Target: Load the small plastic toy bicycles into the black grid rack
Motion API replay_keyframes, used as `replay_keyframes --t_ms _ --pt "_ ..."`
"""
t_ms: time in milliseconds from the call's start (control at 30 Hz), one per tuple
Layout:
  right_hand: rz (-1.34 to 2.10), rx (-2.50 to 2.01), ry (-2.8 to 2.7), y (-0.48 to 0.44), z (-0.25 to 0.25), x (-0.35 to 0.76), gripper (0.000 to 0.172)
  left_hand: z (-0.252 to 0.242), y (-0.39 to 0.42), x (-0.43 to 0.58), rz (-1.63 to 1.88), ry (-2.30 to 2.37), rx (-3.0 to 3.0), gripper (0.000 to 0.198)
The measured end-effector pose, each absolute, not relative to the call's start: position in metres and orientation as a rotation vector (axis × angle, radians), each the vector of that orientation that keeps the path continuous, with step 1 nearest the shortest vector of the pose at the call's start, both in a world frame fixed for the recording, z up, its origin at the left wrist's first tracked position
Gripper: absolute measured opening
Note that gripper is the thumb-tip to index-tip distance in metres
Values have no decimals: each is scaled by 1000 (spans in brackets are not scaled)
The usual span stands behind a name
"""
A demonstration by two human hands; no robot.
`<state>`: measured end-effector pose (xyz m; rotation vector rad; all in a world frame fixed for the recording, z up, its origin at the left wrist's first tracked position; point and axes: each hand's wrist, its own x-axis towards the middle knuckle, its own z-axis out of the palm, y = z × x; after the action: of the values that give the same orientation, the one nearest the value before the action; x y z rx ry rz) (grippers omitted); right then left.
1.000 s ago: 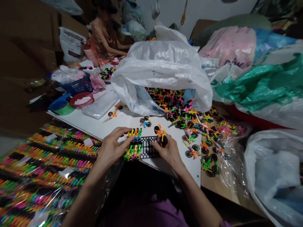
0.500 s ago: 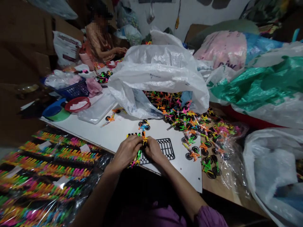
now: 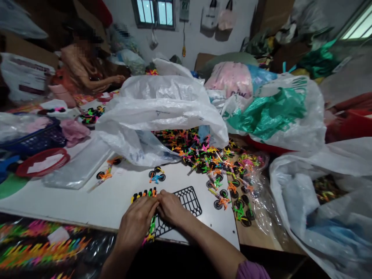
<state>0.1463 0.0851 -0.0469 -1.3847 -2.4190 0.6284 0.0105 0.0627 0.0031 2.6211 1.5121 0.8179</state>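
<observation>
Our left hand (image 3: 138,215) and right hand (image 3: 172,209) meet, fingers curled; we cannot tell what they hold. The black rack (image 3: 189,200) runs lengthwise away rightward, its bare end nearer our right hand.

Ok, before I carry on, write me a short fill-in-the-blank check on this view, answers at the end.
1. In the picture, the left hand and right hand are close together over the ____ part of the black grid.
2. The round basket with white slips in it is ____.
3. Toy bicycles lie heaped at the mouth of the big ____ plastic bag.
4. The sleeve at the bottom edge is ____.

Missing words: left; red; white; purple
</observation>
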Motion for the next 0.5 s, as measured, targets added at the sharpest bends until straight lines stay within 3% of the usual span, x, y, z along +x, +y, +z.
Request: replay_keyframes --t_ms 233,333,500 --pt "707 -1243 -2441 90 -10 188 19 0 56 9 830 1540 2647 28" --pt "416 -1505 -2321 106 14 229 30 -1 54 6 899 1494 2687 28" --pt "85 -1796 -2436 137 17 264 26 2 54 5 939 1382 2753 26"
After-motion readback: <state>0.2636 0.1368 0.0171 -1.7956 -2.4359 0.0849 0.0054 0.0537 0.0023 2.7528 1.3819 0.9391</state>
